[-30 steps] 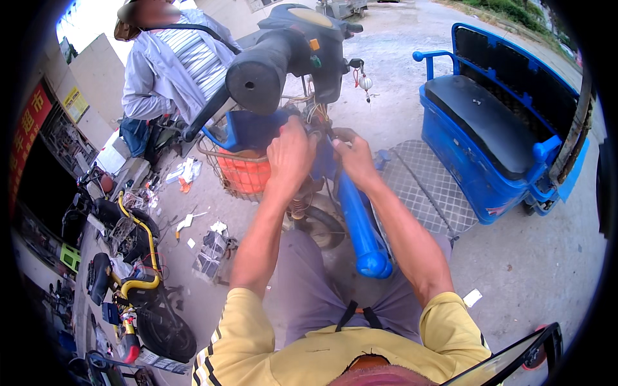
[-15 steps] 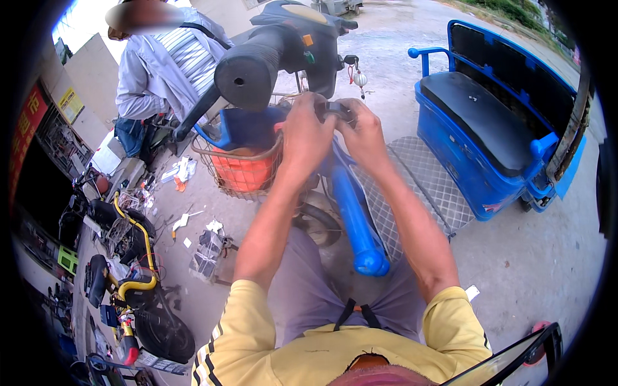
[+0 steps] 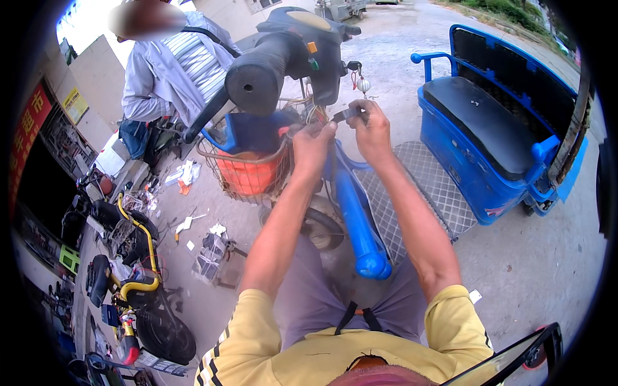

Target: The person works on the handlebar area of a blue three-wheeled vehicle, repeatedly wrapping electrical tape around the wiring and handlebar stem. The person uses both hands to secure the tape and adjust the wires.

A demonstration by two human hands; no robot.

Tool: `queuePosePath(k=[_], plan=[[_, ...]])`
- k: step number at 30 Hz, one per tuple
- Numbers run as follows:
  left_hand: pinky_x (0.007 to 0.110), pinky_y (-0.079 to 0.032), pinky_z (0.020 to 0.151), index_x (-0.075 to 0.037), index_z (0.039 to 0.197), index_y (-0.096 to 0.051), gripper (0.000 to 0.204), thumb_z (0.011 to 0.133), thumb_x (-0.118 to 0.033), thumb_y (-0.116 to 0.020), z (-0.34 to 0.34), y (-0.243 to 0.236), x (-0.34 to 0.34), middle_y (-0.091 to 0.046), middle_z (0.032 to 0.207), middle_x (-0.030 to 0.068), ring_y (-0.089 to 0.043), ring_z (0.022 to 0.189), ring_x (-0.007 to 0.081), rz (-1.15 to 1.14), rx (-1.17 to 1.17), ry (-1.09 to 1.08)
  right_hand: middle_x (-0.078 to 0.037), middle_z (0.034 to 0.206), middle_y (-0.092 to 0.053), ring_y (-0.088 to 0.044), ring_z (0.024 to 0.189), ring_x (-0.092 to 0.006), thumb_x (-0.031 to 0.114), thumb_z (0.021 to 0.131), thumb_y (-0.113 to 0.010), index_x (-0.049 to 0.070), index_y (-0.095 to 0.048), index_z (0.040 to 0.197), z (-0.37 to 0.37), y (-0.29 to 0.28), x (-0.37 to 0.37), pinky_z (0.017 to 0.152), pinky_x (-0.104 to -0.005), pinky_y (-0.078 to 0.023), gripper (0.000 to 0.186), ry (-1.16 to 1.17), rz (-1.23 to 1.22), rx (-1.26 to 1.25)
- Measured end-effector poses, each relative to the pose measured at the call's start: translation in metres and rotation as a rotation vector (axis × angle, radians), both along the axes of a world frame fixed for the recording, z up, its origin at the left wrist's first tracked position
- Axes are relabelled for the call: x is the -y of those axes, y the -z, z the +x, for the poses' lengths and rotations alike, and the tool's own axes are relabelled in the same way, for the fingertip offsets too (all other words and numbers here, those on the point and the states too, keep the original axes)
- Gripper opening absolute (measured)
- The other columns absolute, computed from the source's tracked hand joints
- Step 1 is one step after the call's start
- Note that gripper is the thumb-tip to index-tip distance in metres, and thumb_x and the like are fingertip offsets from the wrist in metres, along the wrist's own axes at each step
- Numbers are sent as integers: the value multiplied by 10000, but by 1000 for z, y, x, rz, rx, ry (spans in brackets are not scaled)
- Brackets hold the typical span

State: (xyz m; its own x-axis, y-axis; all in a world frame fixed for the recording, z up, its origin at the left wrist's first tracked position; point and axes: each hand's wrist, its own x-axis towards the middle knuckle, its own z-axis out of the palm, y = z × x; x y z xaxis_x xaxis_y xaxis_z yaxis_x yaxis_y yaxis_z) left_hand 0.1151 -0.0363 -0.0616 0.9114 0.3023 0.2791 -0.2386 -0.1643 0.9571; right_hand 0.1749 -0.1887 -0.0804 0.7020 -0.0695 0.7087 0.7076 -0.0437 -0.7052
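Observation:
In front of me, beneath the handlebar of a blue electric tricycle, my right hand (image 3: 372, 132) is closed on what looks like a small roll of black tape (image 3: 347, 114). A short dark strip bridges the gap to my left hand (image 3: 311, 145), whose thumb and fingers pinch its end. Both hands are raised, a little apart. Just behind them, loose coloured wires (image 3: 315, 114) hang under the handlebar's dark console (image 3: 322, 55). The ribbed black grip (image 3: 254, 83) points toward me on the left. My fingers partly hide the roll.
A wire basket (image 3: 222, 164) with an orange-red container (image 3: 248, 172) hangs left of my hands. The blue frame tube (image 3: 360, 225) rises between my legs. Rightward is a black-cushioned seat box (image 3: 476, 122). A person (image 3: 151, 83) stands far left; a yellow-framed bike (image 3: 145, 251) and scraps lie below.
My hands were close together around the black tape; now they are further apart, the left lower, with a strip showing between them. The view has shifted slightly.

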Motion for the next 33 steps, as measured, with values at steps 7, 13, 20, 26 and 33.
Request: queuePosePath(k=[7,13,20,26,33], plan=[[306,-569,656,120,1048,-774,314,1032,-193,-749,6,0,-7,-793,854,116,-739,727,161,283,100,-142,-226,928,-777,-779,820,-293,124,1005,-701,-51,-716,1192,-11,11,-11,761,-440,-600,256,-71,-213,-281],[328,-583,654,90,1052,-786,303,1031,-187,-666,1,-8,-6,-792,812,142,-759,717,182,670,164,-240,-177,928,-794,-775,817,-253,180,1051,-674,-50,-755,1164,-7,29,-13,712,-418,-606,269,-491,13,-708],[404,-615,694,46,1370,-698,430,1004,-158,-603,-5,-31,-48,-799,824,151,-789,775,232,768,-89,227,-140,867,-760,-741,758,-243,187,1080,-574,-17,-764,1123,-9,28,-29,693,-420,-598,281,-653,42,-897],[543,-610,851,9,1096,-757,337,878,-244,-714,-19,-21,-22,-796,870,207,-780,856,445,1162,91,-275,-136,902,-758,-735,756,-247,208,1107,-562,-24,-695,1271,-24,17,-25,693,-425,-600,313,-585,26,-809],[519,-624,771,6,1011,-745,408,906,-388,-754,-24,-26,0,-787,819,205,-796,831,410,1283,-59,-356,-131,923,-768,-738,789,-203,206,1115,-592,-47,-629,1406,-36,21,-14,736,-378,-591,387,-405,-77,-289]])
